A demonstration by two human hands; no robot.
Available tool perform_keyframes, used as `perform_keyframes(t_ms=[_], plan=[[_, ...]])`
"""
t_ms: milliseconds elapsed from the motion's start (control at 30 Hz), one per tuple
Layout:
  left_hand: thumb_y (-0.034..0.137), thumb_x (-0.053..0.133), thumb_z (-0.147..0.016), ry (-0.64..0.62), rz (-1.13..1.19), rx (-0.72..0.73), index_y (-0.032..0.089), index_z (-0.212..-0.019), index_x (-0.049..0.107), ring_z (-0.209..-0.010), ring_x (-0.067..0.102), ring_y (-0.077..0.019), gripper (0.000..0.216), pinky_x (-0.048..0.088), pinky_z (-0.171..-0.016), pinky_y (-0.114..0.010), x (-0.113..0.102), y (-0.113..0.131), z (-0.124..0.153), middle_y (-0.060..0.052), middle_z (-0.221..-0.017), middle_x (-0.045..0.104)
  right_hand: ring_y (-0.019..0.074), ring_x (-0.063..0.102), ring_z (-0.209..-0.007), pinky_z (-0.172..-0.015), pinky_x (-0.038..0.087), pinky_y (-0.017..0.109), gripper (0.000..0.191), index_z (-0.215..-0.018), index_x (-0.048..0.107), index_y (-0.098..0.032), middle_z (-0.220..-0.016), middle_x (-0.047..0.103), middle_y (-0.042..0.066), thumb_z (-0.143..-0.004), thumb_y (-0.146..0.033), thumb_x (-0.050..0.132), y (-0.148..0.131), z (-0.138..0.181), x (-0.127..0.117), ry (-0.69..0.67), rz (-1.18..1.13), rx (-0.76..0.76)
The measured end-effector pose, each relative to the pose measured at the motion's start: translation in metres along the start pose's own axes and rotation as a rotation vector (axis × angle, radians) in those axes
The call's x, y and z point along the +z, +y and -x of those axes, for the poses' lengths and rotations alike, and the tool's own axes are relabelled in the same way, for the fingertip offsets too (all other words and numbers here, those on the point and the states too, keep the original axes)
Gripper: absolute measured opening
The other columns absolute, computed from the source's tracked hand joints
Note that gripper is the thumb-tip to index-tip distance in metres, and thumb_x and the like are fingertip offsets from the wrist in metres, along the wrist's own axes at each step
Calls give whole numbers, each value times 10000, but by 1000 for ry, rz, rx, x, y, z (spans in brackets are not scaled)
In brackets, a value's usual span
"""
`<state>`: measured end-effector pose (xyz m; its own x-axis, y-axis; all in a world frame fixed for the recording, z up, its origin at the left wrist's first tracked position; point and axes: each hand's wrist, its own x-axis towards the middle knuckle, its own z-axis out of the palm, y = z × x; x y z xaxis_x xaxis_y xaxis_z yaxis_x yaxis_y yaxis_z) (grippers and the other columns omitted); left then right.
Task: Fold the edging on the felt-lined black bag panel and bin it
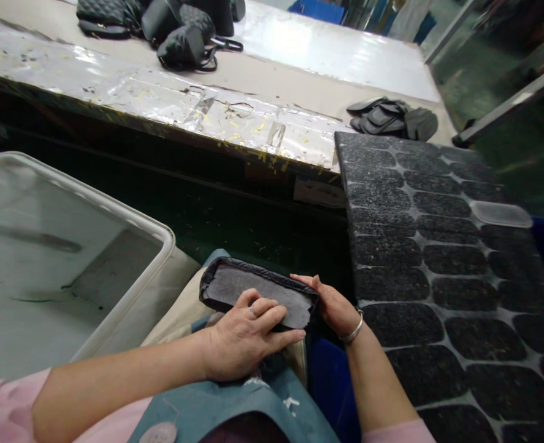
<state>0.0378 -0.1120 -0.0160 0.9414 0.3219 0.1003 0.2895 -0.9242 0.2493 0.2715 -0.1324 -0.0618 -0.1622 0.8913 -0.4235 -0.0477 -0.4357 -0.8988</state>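
Over my lap I hold a small black quilted bag piece (259,271), its flat grey panel facing up and its dark rim folded around the edges. My left hand (248,332) lies across the near side, its bent fingers pressing on the grey surface. A ring shows on one finger. At the far right end my right hand (334,307) grips the rim, fingers along the back edge; a bracelet circles that wrist. The underside of the piece is hidden.
A large white bin (161,237) stands at my left. Ahead runs a worn worktable (253,92) with black quilted bags (184,46) and a pile of dark pieces (387,117). A black patterned board (392,246) at right bears a clear plastic lid (501,214).
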Motion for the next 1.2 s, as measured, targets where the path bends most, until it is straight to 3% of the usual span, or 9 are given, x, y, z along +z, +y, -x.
perform_keyframes(t_ms=[167, 433, 600, 733, 867, 1000, 1200], plan=[[371, 521, -863, -8, 35, 3, 364, -1347, 424, -1017, 457, -236, 494, 270, -891, -426, 1, -1, 1, -71, -1173, 509, 226, 537, -1171, -1061, 363, 419, 532, -1153, 644, -225, -1216, 631, 58, -908, -603, 360, -4, 2, -3, 39, 193, -76], [362, 513, -867, 21, 54, 9, 343, -1332, 444, -999, 458, -230, 470, 265, -886, -428, 0, -1, -1, -64, -1142, 515, 221, 590, -1081, -980, 449, 405, 408, -1104, 670, -242, -1131, 665, 57, -928, -496, 405, -6, 4, -9, 126, 533, -204], [357, 497, -874, 7, 68, -1, 342, -1332, 439, -1003, 457, -232, 462, 260, -894, -426, -2, -1, -1, -50, -1136, 511, 227, 598, -1068, -964, 459, 406, 393, -1111, 667, -249, -1133, 668, 50, -926, -482, 410, -13, 5, -9, 133, 689, -219], [346, 508, -869, 12, 65, 4, 345, -1344, 425, -1010, 454, -232, 482, 262, -888, -426, 0, -1, 0, -61, -1158, 505, 284, 593, -1053, -963, 430, 481, 398, -1112, 666, -248, -1116, 670, 83, -893, -509, 460, -19, 7, -7, 206, 766, -185], [350, 557, -841, 0, 70, -7, 351, -1344, 422, -1013, 449, -230, 521, 253, -891, -435, 1, -1, 0, -64, -1162, 505, 283, 592, -1054, -961, 438, 465, 422, -1080, 671, -215, -1098, 671, 103, -897, -522, 447, -15, 9, -2, 256, 708, -166], [341, 547, -845, -7, 69, -8, 355, -1342, 423, -1000, 455, -227, 512, 253, -887, -432, -1, 0, 0, -66, -1148, 510, 202, 595, -1073, -939, 487, 360, 504, -1107, 631, -190, -1126, 657, 85, -976, -470, 234, -1, 17, 6, 238, 539, -169], [342, 513, -866, -13, 66, 5, 344, -1358, 403, -1004, 457, -229, 504, 254, -879, -431, -1, -1, 0, -70, -1155, 507, 186, 406, -1299, -1125, 297, 382, 433, -1294, 506, -245, -1375, 497, 33, -988, -437, 268, 15, 33, 12, 177, 195, -141]])
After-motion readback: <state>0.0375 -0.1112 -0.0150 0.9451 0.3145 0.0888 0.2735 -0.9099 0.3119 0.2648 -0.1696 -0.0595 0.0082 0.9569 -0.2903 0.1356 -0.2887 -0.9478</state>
